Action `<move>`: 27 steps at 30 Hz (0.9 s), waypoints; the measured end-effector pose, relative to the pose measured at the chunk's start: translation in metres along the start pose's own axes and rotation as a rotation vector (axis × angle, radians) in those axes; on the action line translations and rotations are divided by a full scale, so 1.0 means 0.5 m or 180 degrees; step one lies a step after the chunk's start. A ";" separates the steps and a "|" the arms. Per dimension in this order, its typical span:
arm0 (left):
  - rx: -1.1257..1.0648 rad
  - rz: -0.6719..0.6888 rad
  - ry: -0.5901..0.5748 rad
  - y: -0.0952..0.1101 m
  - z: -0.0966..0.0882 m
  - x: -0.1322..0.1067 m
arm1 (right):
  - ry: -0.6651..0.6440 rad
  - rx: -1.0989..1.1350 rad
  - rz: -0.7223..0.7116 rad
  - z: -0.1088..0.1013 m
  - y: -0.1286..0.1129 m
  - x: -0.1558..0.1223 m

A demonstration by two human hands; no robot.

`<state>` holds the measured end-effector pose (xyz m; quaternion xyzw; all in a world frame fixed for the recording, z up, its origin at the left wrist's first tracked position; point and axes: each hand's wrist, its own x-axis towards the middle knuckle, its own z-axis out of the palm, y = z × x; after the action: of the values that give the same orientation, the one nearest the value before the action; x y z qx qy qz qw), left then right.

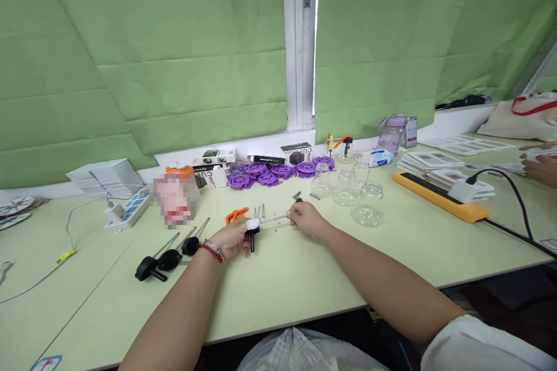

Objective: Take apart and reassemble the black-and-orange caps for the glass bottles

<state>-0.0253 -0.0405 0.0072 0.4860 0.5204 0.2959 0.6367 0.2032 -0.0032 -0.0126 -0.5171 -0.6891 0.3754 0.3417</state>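
My left hand (pixel 231 237) is closed around a black crank piece (pixel 252 242) with a handle pointing down; a white wrap covers one fingertip. From that piece a thin metal rod (pixel 275 218) runs to the right. My right hand (pixel 308 220) pinches the rod's far end, with a small black part (pixel 299 200) showing just above the fingers. Behind my left hand lie an orange plastic part (pixel 237 215) and several metal pins (pixel 263 210). Similar black crank pieces with rods (pixel 147 267) lie left of my left forearm. Small springs (pixel 315 196) rest beyond my right hand.
Glass jars (pixel 366 215) stand right of centre. Purple plastic parts (pixel 270 175) and boxes (pixel 213 177) line the back. A yellow power strip (pixel 439 196) with a cable lies right, a white power strip (pixel 129 210) left. Another person's hand (pixel 542 167) is at far right near papers.
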 end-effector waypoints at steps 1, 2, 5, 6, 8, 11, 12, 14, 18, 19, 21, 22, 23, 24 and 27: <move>0.0009 0.0001 -0.0002 -0.001 -0.001 0.001 | 0.0016 -0.0075 -0.0020 0.000 -0.003 -0.002; 0.0015 0.0005 -0.0016 -0.002 -0.002 0.002 | 0.0036 -0.0134 -0.0032 0.001 -0.005 -0.003; 0.0003 0.0062 -0.0095 -0.008 -0.006 0.007 | 0.0068 -0.0219 -0.0071 0.005 -0.007 -0.003; -0.0011 0.0095 -0.0116 -0.010 -0.008 0.008 | 0.0068 -0.0226 -0.0067 0.007 -0.005 -0.003; -0.0037 0.0139 -0.0149 -0.013 -0.010 0.010 | 0.0054 -0.0222 -0.0039 0.011 -0.001 -0.001; -0.0032 0.0126 -0.0192 -0.013 -0.012 0.010 | -0.0027 -0.0120 0.0005 0.017 0.006 -0.001; -0.0014 0.0112 -0.0206 -0.013 -0.013 0.010 | -0.0052 -0.0070 0.0017 0.018 0.009 -0.001; 0.0023 0.0095 -0.0217 -0.011 -0.013 0.010 | -0.0068 0.0024 0.0058 0.021 0.012 -0.001; 0.0063 0.0061 -0.0209 -0.009 -0.012 0.008 | -0.0137 0.0245 0.0148 0.025 0.017 0.002; 0.0067 0.0052 -0.0202 -0.008 -0.012 0.008 | -0.0177 0.0320 0.0164 0.025 0.018 0.003; 0.0071 0.0033 -0.0188 -0.007 -0.012 0.007 | -0.0223 0.0451 0.0196 0.025 0.020 0.005; 0.0067 0.0025 -0.0173 -0.006 -0.011 0.006 | -0.0223 0.0487 0.0199 0.024 0.021 0.006; 0.0064 0.0015 -0.0158 -0.006 -0.011 0.005 | -0.0209 0.0500 0.0194 0.024 0.022 0.007; 0.0059 0.0012 -0.0148 -0.005 -0.011 0.005 | -0.0187 0.0493 0.0184 0.024 0.023 0.008; 0.0034 0.0032 -0.0151 -0.004 -0.010 0.004 | -0.0148 0.0410 0.0095 0.024 0.025 0.008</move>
<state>-0.0296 -0.0381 0.0048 0.4989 0.5043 0.2847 0.6448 0.1975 0.0010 -0.0289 -0.4955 -0.6635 0.4359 0.3525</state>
